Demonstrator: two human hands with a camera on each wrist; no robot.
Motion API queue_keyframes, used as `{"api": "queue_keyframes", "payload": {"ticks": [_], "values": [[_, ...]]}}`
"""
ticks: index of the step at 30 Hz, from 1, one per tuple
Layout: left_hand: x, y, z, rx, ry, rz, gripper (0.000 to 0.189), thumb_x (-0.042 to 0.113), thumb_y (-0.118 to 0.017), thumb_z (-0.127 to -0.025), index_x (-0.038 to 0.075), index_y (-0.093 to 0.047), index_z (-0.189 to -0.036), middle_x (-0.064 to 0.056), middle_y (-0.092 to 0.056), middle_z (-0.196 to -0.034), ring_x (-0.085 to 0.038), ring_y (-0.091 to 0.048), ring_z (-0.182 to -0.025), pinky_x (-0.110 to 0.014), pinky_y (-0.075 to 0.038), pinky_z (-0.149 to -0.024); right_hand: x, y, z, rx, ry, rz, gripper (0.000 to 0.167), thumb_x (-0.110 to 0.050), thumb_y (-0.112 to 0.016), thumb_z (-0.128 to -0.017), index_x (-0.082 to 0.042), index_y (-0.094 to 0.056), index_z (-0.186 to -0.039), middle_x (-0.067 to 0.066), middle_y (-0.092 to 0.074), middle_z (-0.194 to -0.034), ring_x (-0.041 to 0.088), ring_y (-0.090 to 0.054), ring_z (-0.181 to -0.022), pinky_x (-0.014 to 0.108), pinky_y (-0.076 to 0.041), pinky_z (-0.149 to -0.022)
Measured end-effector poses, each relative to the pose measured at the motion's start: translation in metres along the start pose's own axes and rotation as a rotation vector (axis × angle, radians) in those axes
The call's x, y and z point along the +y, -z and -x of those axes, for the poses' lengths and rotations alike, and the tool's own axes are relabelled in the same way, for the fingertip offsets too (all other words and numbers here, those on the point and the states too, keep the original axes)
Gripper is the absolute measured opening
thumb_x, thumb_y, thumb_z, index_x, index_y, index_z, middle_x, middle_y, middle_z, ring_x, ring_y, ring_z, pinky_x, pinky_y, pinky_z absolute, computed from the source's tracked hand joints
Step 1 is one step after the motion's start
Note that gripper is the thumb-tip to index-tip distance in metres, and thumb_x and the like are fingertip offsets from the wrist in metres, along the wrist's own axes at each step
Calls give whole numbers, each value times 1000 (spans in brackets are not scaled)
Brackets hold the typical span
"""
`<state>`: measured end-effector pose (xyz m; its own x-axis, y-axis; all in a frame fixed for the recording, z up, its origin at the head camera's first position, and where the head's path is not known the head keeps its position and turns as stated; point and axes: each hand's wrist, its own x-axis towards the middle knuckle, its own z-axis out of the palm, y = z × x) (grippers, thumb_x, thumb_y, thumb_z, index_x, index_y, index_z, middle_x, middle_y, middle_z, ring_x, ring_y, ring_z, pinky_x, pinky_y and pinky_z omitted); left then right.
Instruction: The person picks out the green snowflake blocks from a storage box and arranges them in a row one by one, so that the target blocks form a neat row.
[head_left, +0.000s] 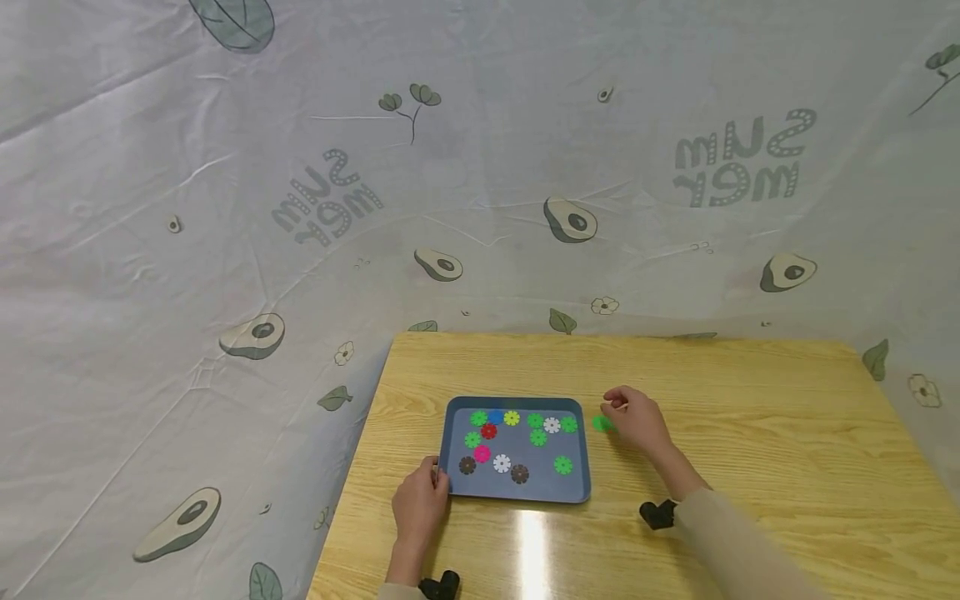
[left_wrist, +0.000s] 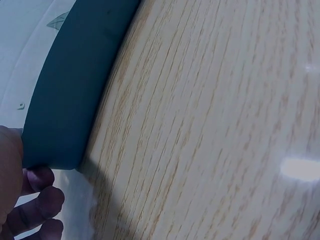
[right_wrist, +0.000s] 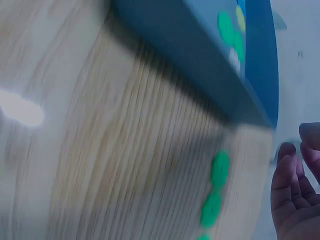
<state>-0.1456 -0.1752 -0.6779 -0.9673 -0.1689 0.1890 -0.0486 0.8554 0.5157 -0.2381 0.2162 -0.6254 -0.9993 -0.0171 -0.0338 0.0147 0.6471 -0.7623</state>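
A grey-blue tray point(head_left: 540, 493) lies on the table, holding several small notched discs in green, white, brown, red, pink, blue and yellow. My left hand point(head_left: 422, 503) grips the tray's near left corner, fingers bent around the rim. In the left wrist view the tray wall point(left_wrist: 75, 85) meets my thumb and fingers. Just right of the tray, my right hand point(head_left: 636, 419) hovers with bent fingers over green discs point(head_left: 602, 423). The right wrist view shows the thumb apart from the fingers point(right_wrist: 287, 172) and no disc between them. Green discs point(right_wrist: 219, 170) lie in a row on the wood there.
The wooden table point(head_left: 750, 417) extends to the right of the tray. A pale sheet point(head_left: 487, 183) printed with avocados and leaves hangs behind the table and down its left side. A bright glare point(head_left: 532, 550) shows on the wood near the front.
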Motion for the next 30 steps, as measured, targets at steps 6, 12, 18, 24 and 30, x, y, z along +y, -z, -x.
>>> {"api": "queue_keyframes", "payload": {"ticks": [6, 12, 18, 24, 30], "values": [[-1, -2, -1, -8, 19, 11, 21, 15, -71, -93, 8, -76, -112, 12, -49, -59, -8, -40, -48, -31, -33, -46, -34, -36, -4, -53, 46, 18, 22, -14, -69, -99, 0, -70, -115, 9, -66, -100, 25, -63, -88, 42, -51, -76], [-1, -1, -1, 0, 17, 17, 21, 15, -70, -93, 8, -76, -111, 12, -48, -59, -8, -40, -48, -31, -33, -46, -57, -69, -1, -117, 86, 54, 20, -11, -74, -94, -1, -72, -112, 6, -66, -97, 20, -60, -83, 43, -51, -76], [-1, -2, -1, 10, 6, 8, 20, 16, -71, -92, 9, -76, -110, 14, -48, -59, -7, -40, -48, -30, -33, -46, -56, -93, 1, -130, 95, 120, 20, -12, -79, -90, -2, -73, -106, 4, -61, -90, 19, -55, -79, 42, -49, -75], [-1, -1, 0, 6, 8, 15, 20, 15, -71, -93, 8, -76, -111, 13, -47, -59, -7, -39, -48, -30, -32, -45, -48, -107, 4, -91, 110, 210, 24, -11, -83, -85, 3, -73, -103, 12, -68, -94, 25, -62, -83, 48, -53, -77], [-3, -2, -1, 4, 8, 4, 20, 15, -70, -93, 8, -76, -111, 13, -47, -58, -7, -39, -47, -29, -32, -45, -49, -112, 4, -116, 91, 278, 26, -14, -81, -88, 4, -73, -104, 20, -68, -106, 35, -66, -96, 51, -54, -83]]}}
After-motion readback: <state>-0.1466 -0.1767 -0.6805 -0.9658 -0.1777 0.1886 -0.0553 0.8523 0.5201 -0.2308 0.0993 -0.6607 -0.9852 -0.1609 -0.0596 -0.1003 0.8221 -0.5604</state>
